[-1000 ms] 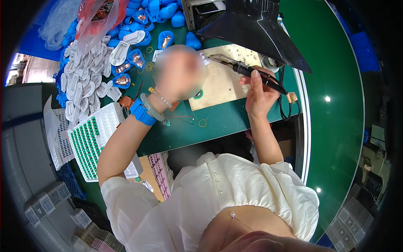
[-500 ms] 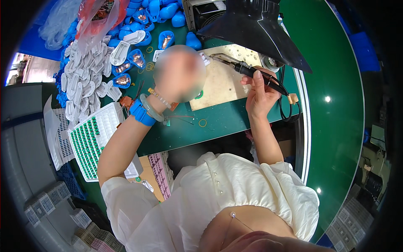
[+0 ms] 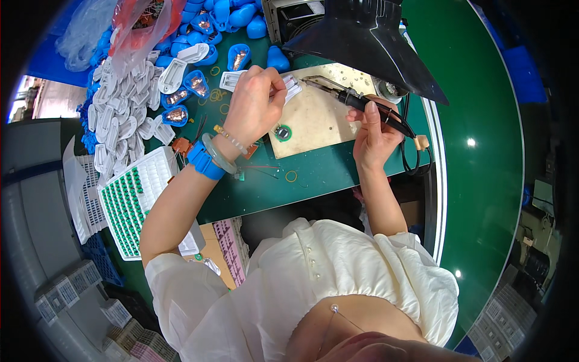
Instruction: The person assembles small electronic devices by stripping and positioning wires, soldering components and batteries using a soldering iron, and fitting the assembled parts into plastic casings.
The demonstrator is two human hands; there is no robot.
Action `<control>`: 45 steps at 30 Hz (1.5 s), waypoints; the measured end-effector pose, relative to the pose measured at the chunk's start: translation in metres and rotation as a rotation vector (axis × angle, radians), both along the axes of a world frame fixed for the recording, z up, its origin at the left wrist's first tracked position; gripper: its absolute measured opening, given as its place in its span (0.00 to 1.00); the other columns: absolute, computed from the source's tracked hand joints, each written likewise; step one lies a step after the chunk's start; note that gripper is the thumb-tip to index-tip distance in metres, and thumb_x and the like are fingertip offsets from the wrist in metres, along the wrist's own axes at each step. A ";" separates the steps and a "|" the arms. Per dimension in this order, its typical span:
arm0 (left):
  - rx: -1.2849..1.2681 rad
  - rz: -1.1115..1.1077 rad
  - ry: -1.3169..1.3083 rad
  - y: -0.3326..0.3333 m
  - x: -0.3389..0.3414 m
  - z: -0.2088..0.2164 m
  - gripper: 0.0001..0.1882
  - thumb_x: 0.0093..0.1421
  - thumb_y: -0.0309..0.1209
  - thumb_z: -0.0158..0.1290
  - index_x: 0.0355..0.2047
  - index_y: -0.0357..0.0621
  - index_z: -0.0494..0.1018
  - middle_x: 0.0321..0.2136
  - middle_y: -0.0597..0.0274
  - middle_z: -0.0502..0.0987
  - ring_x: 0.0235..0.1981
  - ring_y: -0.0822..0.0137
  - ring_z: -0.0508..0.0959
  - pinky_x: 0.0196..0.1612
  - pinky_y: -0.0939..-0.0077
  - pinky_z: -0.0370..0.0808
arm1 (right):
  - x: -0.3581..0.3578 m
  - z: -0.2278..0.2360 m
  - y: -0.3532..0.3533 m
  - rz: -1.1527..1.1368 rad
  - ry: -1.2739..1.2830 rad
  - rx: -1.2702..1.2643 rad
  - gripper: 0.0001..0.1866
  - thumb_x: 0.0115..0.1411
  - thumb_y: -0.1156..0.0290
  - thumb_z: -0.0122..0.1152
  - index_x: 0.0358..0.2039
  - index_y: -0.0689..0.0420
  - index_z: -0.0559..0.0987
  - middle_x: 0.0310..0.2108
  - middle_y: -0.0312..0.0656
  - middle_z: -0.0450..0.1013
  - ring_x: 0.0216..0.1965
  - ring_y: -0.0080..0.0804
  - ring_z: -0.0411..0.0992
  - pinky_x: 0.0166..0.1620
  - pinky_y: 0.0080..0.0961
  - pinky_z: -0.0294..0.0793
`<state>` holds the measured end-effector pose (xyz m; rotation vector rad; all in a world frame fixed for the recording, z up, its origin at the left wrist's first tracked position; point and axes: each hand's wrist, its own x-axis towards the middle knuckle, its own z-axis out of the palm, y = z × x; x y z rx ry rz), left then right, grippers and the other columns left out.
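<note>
My left hand [image 3: 256, 105] is closed, fingers bent and pressed together, over a white plastic casing [image 3: 292, 90] at the left part of a pale work board [image 3: 325, 130]. The palm and fingers hide part of that casing. In my right hand [image 3: 375, 136] is a black-handled soldering iron [image 3: 356, 99]. Its metal tip [image 3: 310, 79] points left, just right of the casing; whether they touch I cannot tell. A small round green part [image 3: 282, 133] lies on the board below my left hand. Another white casing [image 3: 230, 80] sits beyond my left wrist.
White casings [image 3: 117, 117] and blue shells [image 3: 241, 18] are heaped at the far left. A white tray [image 3: 129, 211] holds rows of small green parts. A black hood [image 3: 368, 45] overhangs the far right of the board. The iron's cable [image 3: 416, 163] loops near the table's right edge.
My left hand, blurred before, now shows clearly, and more of the round green part is visible beside it. The soldering iron and right hand have barely shifted.
</note>
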<state>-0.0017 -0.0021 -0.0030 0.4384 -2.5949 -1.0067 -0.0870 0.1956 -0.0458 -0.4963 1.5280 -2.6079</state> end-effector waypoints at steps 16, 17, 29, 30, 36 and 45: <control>-0.092 -0.021 -0.011 0.000 0.002 0.004 0.04 0.53 0.23 0.56 0.30 0.38 0.74 0.28 0.54 0.72 0.30 0.60 0.77 0.37 0.70 0.74 | 0.000 0.001 0.001 -0.007 -0.010 0.017 0.12 0.61 0.74 0.60 0.39 0.71 0.73 0.29 0.47 0.73 0.23 0.37 0.76 0.29 0.29 0.78; -0.091 -0.021 -0.011 0.000 0.002 0.004 0.04 0.53 0.23 0.56 0.30 0.38 0.74 0.28 0.54 0.72 0.30 0.60 0.77 0.37 0.70 0.74 | 0.000 0.001 0.001 -0.006 -0.006 0.019 0.12 0.61 0.74 0.60 0.39 0.71 0.73 0.29 0.47 0.73 0.23 0.37 0.76 0.29 0.29 0.78; -0.056 -0.033 0.001 0.000 0.002 0.005 0.04 0.53 0.21 0.56 0.30 0.38 0.73 0.26 0.56 0.71 0.29 0.63 0.77 0.35 0.73 0.74 | 0.001 0.002 0.001 -0.006 -0.015 0.019 0.12 0.61 0.73 0.60 0.38 0.70 0.73 0.28 0.47 0.73 0.23 0.36 0.75 0.28 0.29 0.77; -0.075 -0.032 0.003 0.000 0.002 0.005 0.04 0.53 0.21 0.56 0.30 0.38 0.73 0.26 0.56 0.71 0.29 0.63 0.77 0.35 0.72 0.74 | 0.001 0.002 0.000 -0.006 -0.015 0.019 0.12 0.61 0.73 0.60 0.38 0.70 0.73 0.28 0.47 0.73 0.23 0.36 0.75 0.28 0.29 0.77; -0.059 -0.015 0.018 0.001 0.000 0.003 0.04 0.51 0.21 0.56 0.27 0.39 0.73 0.26 0.54 0.71 0.30 0.58 0.74 0.36 0.66 0.71 | 0.001 0.003 0.000 -0.012 -0.018 0.020 0.11 0.61 0.73 0.60 0.38 0.70 0.74 0.27 0.47 0.72 0.23 0.36 0.75 0.28 0.28 0.77; -0.116 -0.010 -0.021 0.001 0.000 0.003 0.04 0.52 0.21 0.57 0.29 0.39 0.74 0.27 0.56 0.71 0.29 0.62 0.77 0.35 0.72 0.74 | 0.001 0.003 0.000 -0.007 -0.024 0.020 0.11 0.61 0.74 0.60 0.37 0.70 0.74 0.27 0.46 0.72 0.22 0.35 0.75 0.28 0.28 0.77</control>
